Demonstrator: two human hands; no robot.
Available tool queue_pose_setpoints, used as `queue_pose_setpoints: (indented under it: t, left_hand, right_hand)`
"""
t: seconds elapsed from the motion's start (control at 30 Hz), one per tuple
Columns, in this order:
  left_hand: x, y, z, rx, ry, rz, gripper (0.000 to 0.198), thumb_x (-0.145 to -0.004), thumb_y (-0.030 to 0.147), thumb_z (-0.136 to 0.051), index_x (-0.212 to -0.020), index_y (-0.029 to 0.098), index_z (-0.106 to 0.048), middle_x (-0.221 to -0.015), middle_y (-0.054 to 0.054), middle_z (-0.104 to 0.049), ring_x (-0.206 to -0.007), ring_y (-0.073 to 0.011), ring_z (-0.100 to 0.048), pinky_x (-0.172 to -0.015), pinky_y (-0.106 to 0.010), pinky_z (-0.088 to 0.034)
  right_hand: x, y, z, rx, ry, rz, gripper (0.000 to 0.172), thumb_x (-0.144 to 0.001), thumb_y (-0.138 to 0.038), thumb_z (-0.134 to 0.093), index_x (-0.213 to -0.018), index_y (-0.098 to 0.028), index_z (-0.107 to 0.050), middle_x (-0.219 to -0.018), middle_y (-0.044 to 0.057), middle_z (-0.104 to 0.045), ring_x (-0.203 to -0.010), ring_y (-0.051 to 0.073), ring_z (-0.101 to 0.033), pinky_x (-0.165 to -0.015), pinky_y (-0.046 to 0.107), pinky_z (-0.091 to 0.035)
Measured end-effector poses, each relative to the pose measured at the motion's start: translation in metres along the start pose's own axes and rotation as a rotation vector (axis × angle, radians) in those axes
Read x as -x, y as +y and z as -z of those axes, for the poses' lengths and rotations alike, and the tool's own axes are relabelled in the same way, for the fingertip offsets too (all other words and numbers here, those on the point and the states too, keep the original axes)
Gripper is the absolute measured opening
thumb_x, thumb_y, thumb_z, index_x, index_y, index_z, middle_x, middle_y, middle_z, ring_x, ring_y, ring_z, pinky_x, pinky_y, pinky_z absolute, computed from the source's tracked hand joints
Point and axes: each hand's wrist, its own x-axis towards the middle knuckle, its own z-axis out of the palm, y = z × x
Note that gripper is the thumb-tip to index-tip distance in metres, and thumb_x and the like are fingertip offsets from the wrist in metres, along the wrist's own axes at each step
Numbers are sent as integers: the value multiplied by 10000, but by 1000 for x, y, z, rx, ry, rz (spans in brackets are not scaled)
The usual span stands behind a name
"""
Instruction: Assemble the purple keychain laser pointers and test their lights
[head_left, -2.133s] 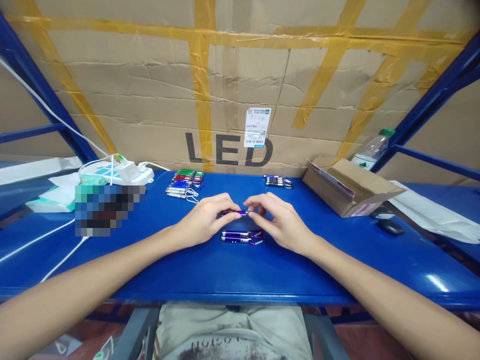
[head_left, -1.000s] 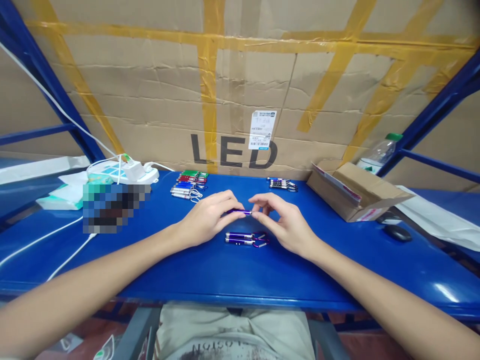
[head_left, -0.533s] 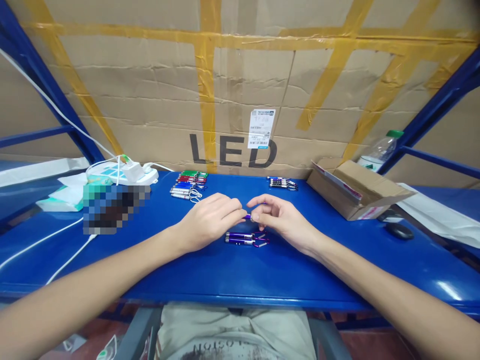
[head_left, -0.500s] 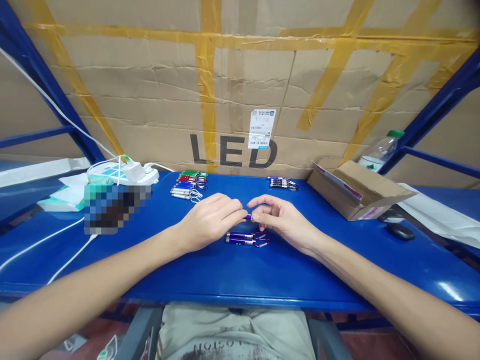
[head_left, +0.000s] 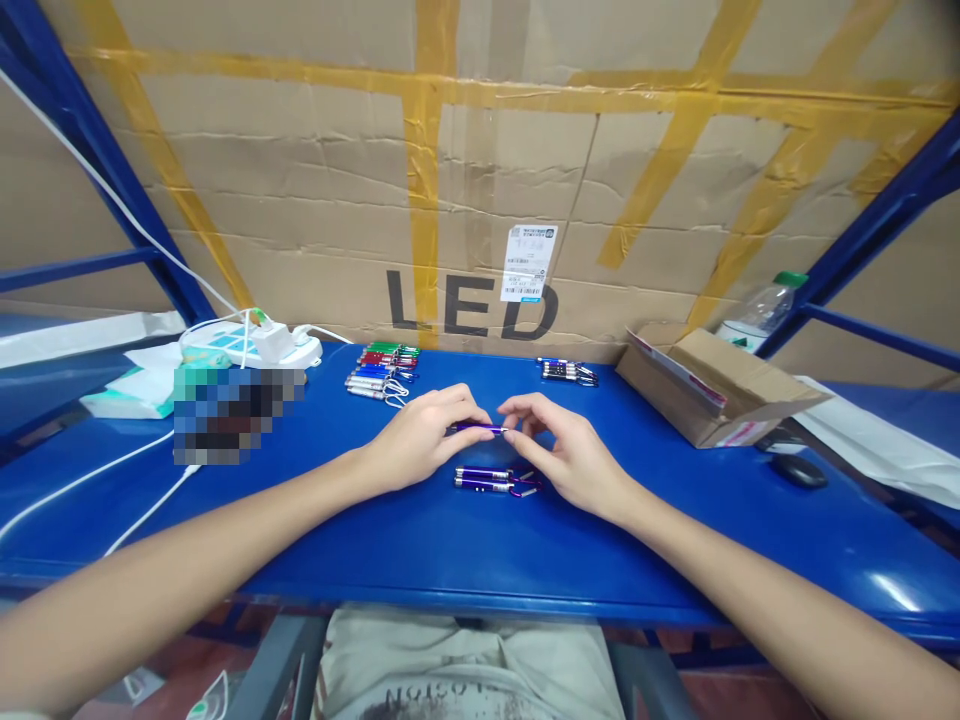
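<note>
A slim purple keychain flashlight lies level between my two hands, above the blue table. My left hand pinches its body between thumb and fingers. At its right end, the thumb and fingertips of my right hand close on the tip. Just below the hands, two more purple flashlights rest side by side, with purple carabiner clips at their right ends. What my right fingertips cover is too small to make out.
Rows of green, red, blue and silver flashlights lie back left; black and blue ones back right. An open cardboard box, a black mouse and a bottle are right. A power strip and cables sit left.
My left hand has shifted its grip, so more of the held flashlight shows. My right fingers have spread a little at its end. The camera view has shifted slightly.
</note>
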Motion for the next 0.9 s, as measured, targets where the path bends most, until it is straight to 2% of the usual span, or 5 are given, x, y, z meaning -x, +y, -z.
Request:
queue_pose_setpoints:
  t: [0.3,0.6,0.7,0.8,0.9]
  left_hand:
    - [1,0,-3,42,5,9,207,-1096,340,-649,-1128,175,-769,-1048,-63,-707,-970,-201,-685,-889,-324,-529]
    - [4,2,0,-84,9,-118,250,-1111,359,-616,-1144,167,-773,-1016,-63,-693,-917,-190,-669,-849,-305,-521]
    - [4,1,0,-156,7,-156,279,-1121,373,-594,-1157,165,-775,-1026,-71,-707,-910,-194,-663,-843,-319,-505]
    - [3,-5,0,-163,0,-129,293,-1115,405,-607,-1170,179,-785,-1041,-69,-731,-944,-203,-679,-880,-341,-488]
    - [2,-12,1,-121,8,-67,276,-1102,422,-636,-1157,217,-813,-1033,-52,-757,-957,-202,-700,-905,-352,-468]
  right_hand:
    - [2,-4,2,37,-17,37,231,-1105,-272,-574,-1335,-267,-594,-1060,39,-721,-914,199,-670,-879,354,-548]
    - [0,3,-4,-366,-68,-222,315,-1030,-400,-683,-1297,-248,-612,-950,16,-686,-834,184,-633,-762,328,-523]
    - [-2,6,-2,-410,-89,-264,356,-999,-416,-715,-1293,-244,-611,-928,15,-695,-822,188,-627,-754,330,-516]
    - [-6,11,5,-273,-51,-235,311,-1020,-425,-678,-1267,-239,-643,-967,36,-696,-833,202,-634,-748,341,-518]
    - [-8,22,16,90,70,-138,237,-1073,-341,-575,-1274,-237,-648,-1087,76,-714,-930,236,-664,-856,388,-525]
